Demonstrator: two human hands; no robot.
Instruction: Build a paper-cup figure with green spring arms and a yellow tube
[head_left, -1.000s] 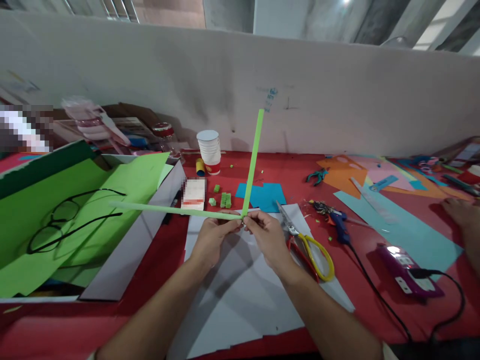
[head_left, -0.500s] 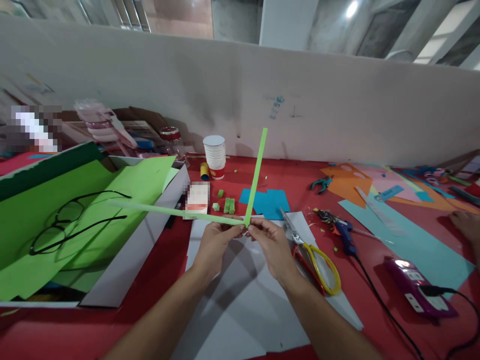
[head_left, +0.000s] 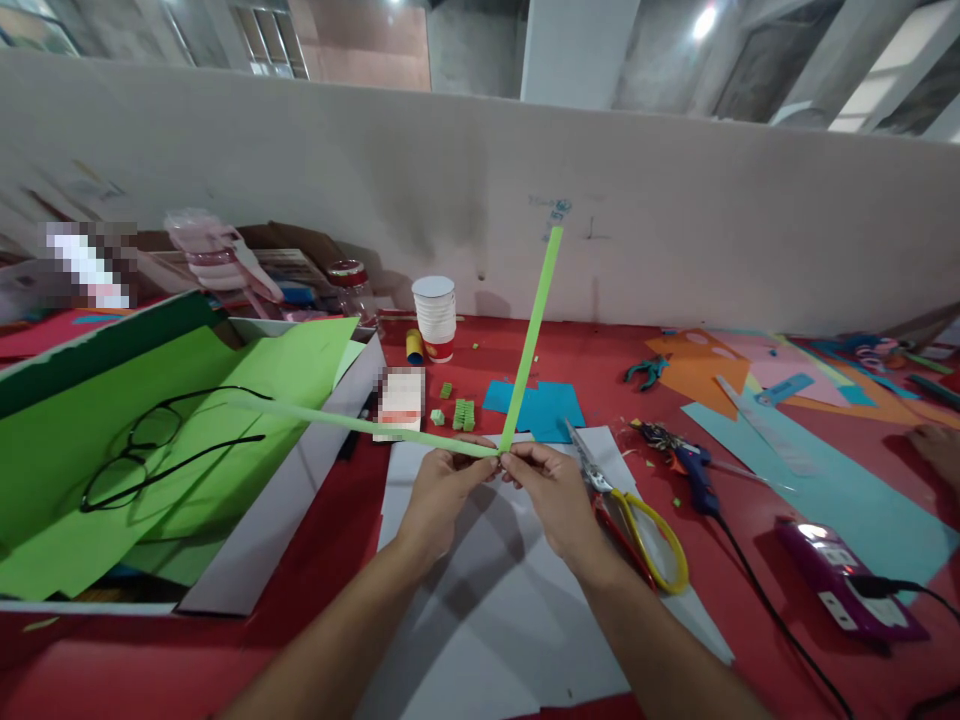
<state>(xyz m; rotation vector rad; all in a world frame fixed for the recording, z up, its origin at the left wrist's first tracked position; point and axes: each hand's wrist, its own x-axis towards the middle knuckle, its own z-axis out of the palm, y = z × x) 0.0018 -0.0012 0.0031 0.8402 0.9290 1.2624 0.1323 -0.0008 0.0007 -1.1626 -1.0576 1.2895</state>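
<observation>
Hands, 2, head view: L hand, fingers curled, thumb & fingertips closed on near end of side strip; R hand, likewise pinched shut at foot of upright strip. Fingertips of both nearly meet.

Strips, lt. green, narrow, forming a V at fingertips, over white paper; one folded pc. or two, can't tell. Upright strip: long axis runs up & away, tipped slightly R, free end in front of wall. Side strip: long axis runs L, rising a little in view, free end over box, w/ green sheets & glasses inside.

Just beyond hands: blue paper, sm. green pcs., paper cups, stacked.

To R: scissors, yellow & red handles, blades pointing away; glue gun, w/ cord; teal pliers; purple power strip. Far R edge: another person's hand.
</observation>
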